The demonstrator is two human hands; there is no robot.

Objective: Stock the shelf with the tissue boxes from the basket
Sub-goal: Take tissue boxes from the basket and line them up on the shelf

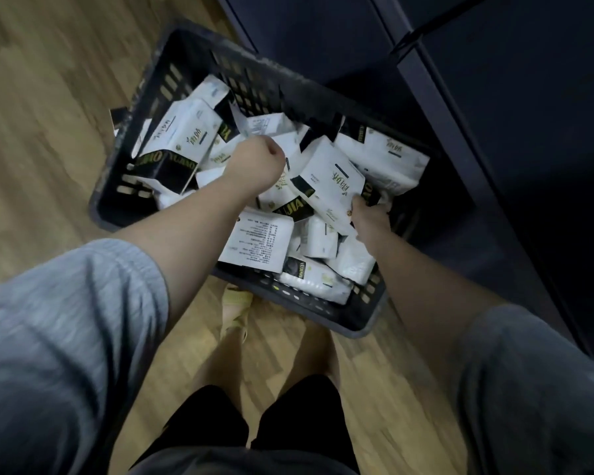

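Tissue packs (275,241) are lying jumbled in the dark basket (192,46) beside the empty shelf (494,97), so we are gripping one raised pack (330,180) with our right hand (369,217) fingers while our left hand (258,159), fingers curled under, is reaching for another.

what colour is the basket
Dark grey, nearly black, basket; seen in the head view.

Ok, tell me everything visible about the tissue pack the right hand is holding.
The tissue pack is a soft white plastic-wrapped pack with green script, small dark print and a black band at one end. It is tilted, its printed face up, above the other packs in the dark slotted basket. The right hand grips its near corner; the left hand is close but apart from it.
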